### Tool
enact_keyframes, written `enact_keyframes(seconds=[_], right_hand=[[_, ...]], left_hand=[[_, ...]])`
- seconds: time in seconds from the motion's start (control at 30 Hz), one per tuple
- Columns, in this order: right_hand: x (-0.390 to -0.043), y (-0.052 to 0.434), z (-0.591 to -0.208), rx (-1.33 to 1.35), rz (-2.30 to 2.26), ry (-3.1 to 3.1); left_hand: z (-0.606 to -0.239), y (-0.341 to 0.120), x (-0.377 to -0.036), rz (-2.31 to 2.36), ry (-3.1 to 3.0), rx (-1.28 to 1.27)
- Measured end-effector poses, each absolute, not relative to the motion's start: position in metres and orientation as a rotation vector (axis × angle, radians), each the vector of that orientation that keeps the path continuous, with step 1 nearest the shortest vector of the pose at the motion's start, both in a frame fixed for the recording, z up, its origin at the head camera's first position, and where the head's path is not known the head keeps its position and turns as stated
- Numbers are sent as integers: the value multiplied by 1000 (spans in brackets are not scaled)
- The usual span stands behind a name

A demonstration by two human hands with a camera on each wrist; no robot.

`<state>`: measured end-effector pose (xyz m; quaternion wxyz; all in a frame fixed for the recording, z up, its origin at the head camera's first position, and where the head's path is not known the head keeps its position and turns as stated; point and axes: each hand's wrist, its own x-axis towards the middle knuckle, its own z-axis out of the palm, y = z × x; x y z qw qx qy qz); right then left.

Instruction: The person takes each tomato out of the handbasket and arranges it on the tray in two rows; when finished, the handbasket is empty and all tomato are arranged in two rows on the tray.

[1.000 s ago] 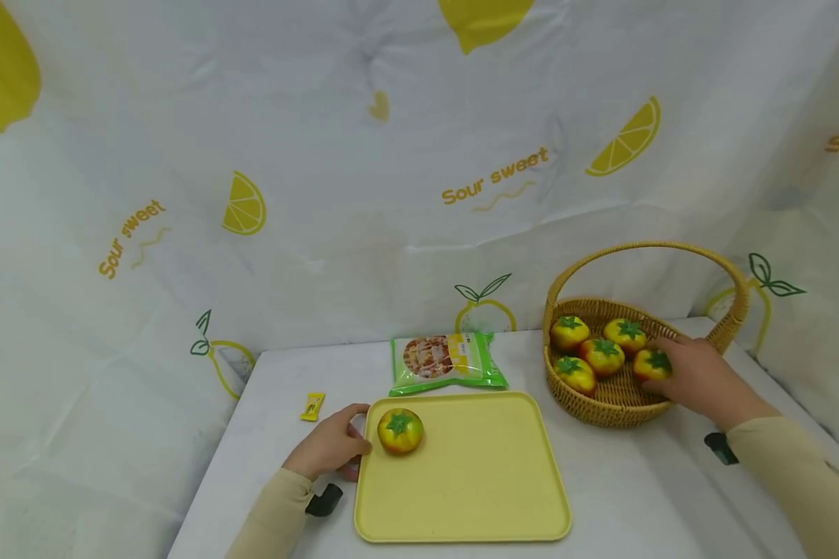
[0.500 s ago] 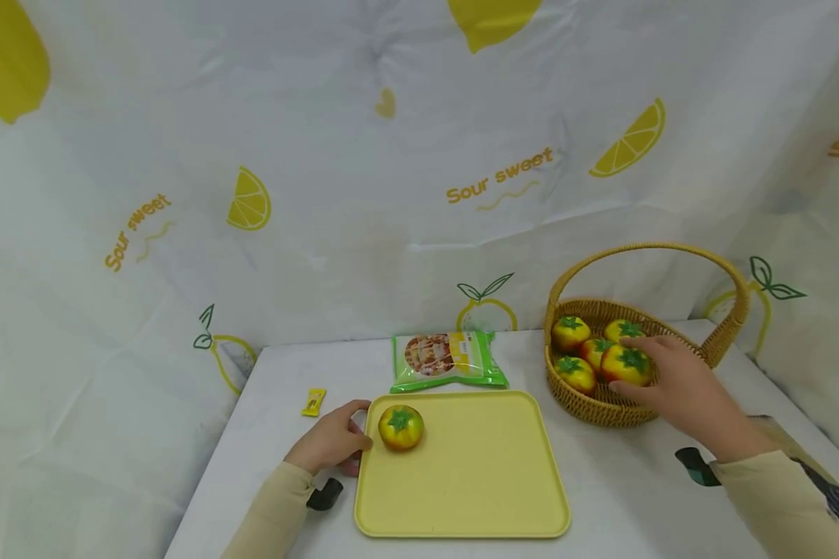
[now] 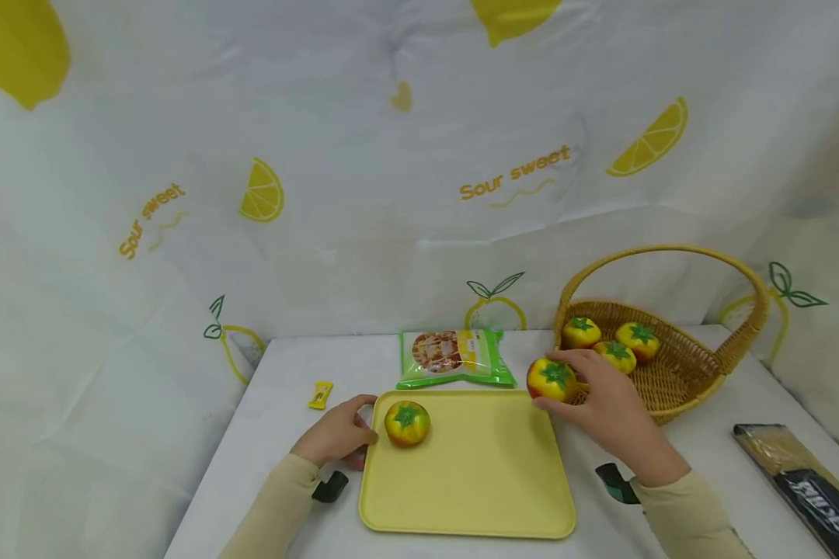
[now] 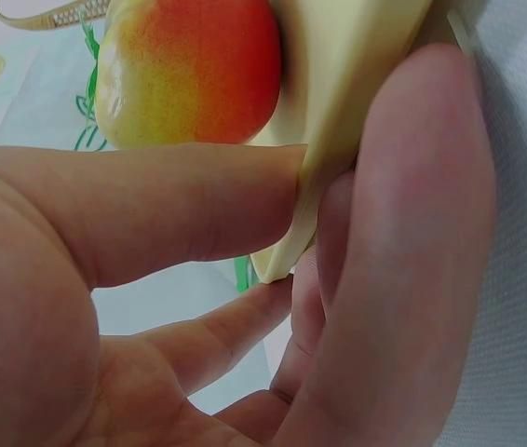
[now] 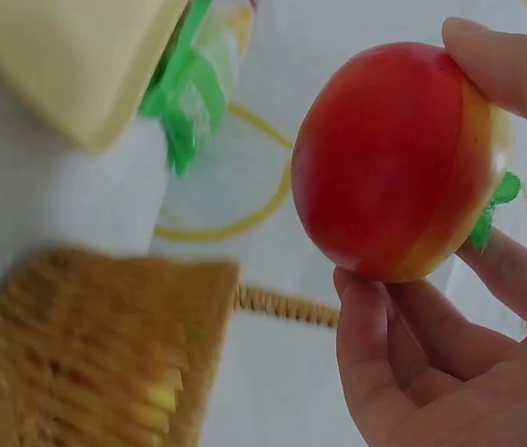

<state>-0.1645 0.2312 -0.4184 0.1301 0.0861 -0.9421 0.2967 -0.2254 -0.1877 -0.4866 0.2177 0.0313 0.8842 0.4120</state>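
My right hand point(image 3: 604, 404) grips a red-and-yellow toy tomato point(image 3: 551, 379) point(image 5: 396, 160) with a green stem, in the air between the wicker basket point(image 3: 692, 365) and the far right corner of the yellow tray point(image 3: 475, 481). My left hand point(image 3: 335, 439) pinches the tray's far left edge point(image 4: 338, 121), thumb on top and fingers beneath. Another tomato point(image 3: 407, 422) point(image 4: 189, 70) lies on the tray just beside that hand. Three tomatoes remain in the basket, one of them point(image 3: 640, 338) at the back.
A green snack packet point(image 3: 456, 358) lies behind the tray. A small yellow sweet point(image 3: 320, 394) sits on the white table to the left. A dark packet point(image 3: 804, 485) lies at the right edge. A lemon-print cloth hangs behind the table.
My right hand has lifted a tomato out of the basket and carried it left to the tray's far right corner. The left hand has stayed on the tray edge.
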Motion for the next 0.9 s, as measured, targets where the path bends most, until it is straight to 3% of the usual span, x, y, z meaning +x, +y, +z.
enact_keyframes(seconds=[0.47, 0.9], right_hand=[[-181, 160, -452, 442, 1096, -2777], [-189, 127, -467, 454, 1119, -2888]], left_hand=[[-484, -187, -225, 1124, 2456, 75], [-483, -186, -226, 1132, 2453, 75]])
